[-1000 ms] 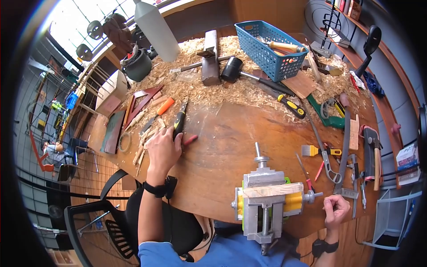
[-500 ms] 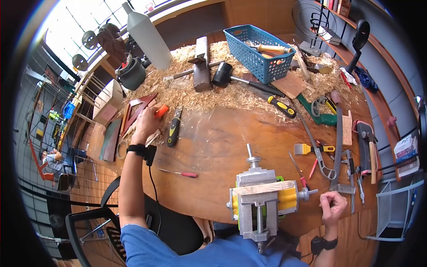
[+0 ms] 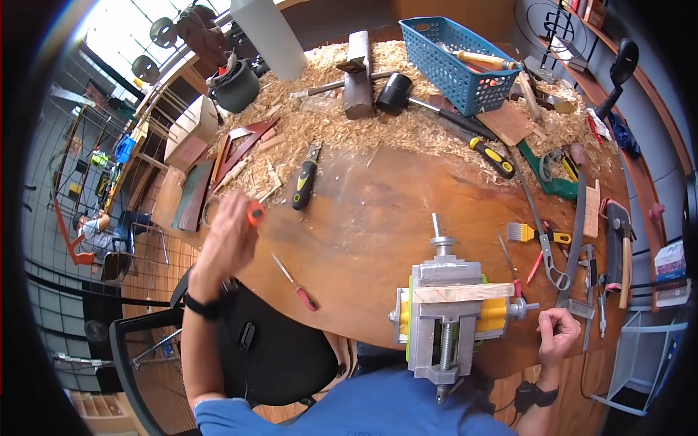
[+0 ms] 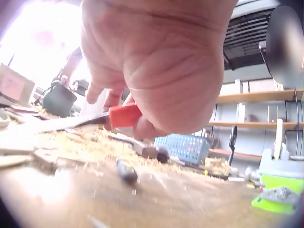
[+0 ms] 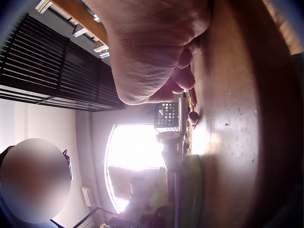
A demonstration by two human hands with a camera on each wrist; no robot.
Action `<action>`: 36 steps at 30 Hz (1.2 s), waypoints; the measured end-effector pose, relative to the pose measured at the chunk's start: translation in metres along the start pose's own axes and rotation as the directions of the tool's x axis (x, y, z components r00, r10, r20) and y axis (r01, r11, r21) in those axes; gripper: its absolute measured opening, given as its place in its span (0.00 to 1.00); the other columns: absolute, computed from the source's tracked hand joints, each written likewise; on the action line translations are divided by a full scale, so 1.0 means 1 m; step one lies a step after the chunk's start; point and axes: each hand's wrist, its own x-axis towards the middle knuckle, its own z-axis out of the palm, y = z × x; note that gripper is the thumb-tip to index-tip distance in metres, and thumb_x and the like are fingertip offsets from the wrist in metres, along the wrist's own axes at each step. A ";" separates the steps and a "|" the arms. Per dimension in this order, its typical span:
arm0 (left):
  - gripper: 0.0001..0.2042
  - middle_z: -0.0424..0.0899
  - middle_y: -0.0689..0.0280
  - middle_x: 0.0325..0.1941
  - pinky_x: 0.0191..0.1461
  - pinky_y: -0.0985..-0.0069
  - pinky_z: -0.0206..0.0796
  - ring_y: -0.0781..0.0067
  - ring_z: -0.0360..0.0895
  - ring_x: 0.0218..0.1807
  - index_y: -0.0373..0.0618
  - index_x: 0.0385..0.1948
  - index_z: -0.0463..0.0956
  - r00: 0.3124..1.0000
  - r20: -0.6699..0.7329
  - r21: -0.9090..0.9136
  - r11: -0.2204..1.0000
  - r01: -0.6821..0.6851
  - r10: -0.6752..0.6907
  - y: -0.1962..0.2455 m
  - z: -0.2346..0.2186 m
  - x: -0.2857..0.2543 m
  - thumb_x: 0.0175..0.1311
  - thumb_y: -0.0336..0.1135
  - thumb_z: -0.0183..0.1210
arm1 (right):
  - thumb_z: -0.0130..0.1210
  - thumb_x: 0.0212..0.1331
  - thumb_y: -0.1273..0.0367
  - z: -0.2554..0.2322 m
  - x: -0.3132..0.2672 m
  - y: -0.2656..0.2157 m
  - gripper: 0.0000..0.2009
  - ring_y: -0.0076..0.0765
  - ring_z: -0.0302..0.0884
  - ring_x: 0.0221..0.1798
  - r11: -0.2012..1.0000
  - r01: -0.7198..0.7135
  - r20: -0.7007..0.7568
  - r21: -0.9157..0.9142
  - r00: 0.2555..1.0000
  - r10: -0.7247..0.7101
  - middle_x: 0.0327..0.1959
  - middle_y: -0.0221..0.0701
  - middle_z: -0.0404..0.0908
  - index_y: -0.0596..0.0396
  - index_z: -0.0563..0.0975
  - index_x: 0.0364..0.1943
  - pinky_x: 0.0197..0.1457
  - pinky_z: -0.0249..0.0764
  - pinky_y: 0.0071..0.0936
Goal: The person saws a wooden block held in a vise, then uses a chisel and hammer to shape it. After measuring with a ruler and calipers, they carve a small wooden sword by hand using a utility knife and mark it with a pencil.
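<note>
My left hand (image 3: 231,236) grips an orange-handled tool (image 3: 255,213) above the left front part of the table. In the left wrist view its flat metal blade (image 4: 57,124) points left, and the palm hides part of the handle. A black-and-yellow-handled chisel (image 3: 305,185) and a thin red-handled tool (image 3: 306,299) lie to the hand's right. Loosely curled and holding nothing, my right hand (image 3: 558,334) rests at the table edge beside the screw handle of a grey vise (image 3: 447,275). A wooden strip (image 3: 465,293) lies across the vise.
Wood shavings (image 3: 327,120) cover the back of the table, around a black mallet (image 3: 395,93) and a blue basket (image 3: 465,76) of tools. On the right lie a yellow brush (image 3: 521,232), a hammer (image 3: 625,254) and several other tools. A black chair (image 3: 283,356) stands at front left.
My left hand left the black-and-yellow chisel, reached left to the orange-handled tool, picked it up and brought it back toward me. My right hand stayed by the vise.
</note>
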 end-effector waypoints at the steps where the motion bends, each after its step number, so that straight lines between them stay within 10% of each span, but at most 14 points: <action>1: 0.15 0.74 0.49 0.48 0.58 0.56 0.70 0.43 0.74 0.55 0.38 0.47 0.72 0.999 0.051 -0.021 1.000 -0.007 0.008 0.014 0.003 -0.013 0.56 0.19 0.57 | 0.61 0.62 0.76 0.000 0.000 0.001 0.06 0.13 0.63 0.21 1.000 -0.002 -0.006 0.003 1.000 0.002 0.17 0.21 0.70 0.61 0.79 0.28 0.25 0.55 0.17; 6: 0.16 0.73 0.57 0.42 0.51 0.61 0.71 0.51 0.76 0.44 0.42 0.38 0.75 0.981 0.172 -0.025 0.996 -0.087 0.090 0.044 0.019 -0.067 0.43 0.22 0.63 | 0.61 0.62 0.76 -0.001 0.000 0.000 0.06 0.13 0.63 0.21 1.000 0.000 0.009 -0.031 1.000 0.000 0.17 0.21 0.71 0.60 0.79 0.28 0.25 0.56 0.17; 20: 0.12 0.79 0.62 0.49 0.55 0.65 0.70 0.59 0.78 0.48 0.42 0.42 0.79 0.877 0.322 0.021 0.924 -0.382 0.355 0.061 0.028 -0.041 0.57 0.31 0.58 | 0.62 0.62 0.75 -0.003 -0.001 -0.006 0.05 0.13 0.64 0.22 1.000 0.010 0.016 0.002 1.000 -0.010 0.18 0.21 0.72 0.60 0.80 0.29 0.25 0.57 0.17; 28: 0.10 0.81 0.61 0.42 0.46 0.63 0.74 0.58 0.81 0.43 0.43 0.41 0.80 0.883 -0.142 0.256 0.879 -0.403 0.447 0.061 -0.024 0.055 0.56 0.28 0.59 | 0.65 0.59 0.76 -0.007 0.021 -0.038 0.04 0.14 0.67 0.19 1.000 -0.006 0.069 -0.008 0.998 0.006 0.18 0.22 0.77 0.59 0.81 0.28 0.23 0.58 0.18; 31: 0.10 0.82 0.62 0.41 0.45 0.64 0.74 0.59 0.81 0.42 0.42 0.39 0.81 0.767 -0.295 0.283 0.819 -0.500 0.570 0.092 -0.047 0.109 0.56 0.29 0.60 | 0.66 0.58 0.76 0.002 0.064 -0.106 0.02 0.21 0.73 0.18 0.887 0.431 0.161 -0.163 0.899 -0.408 0.21 0.28 0.82 0.57 0.83 0.30 0.22 0.65 0.23; 36: 0.15 0.86 0.62 0.42 0.44 0.66 0.77 0.61 0.84 0.41 0.43 0.40 0.85 0.579 -0.376 0.224 0.677 -0.701 0.724 0.175 -0.052 0.174 0.47 0.26 0.64 | 0.66 0.61 0.73 0.042 0.132 -0.176 0.07 0.28 0.79 0.22 0.816 0.578 0.114 -0.024 0.813 -0.572 0.30 0.36 0.87 0.61 0.86 0.40 0.26 0.72 0.25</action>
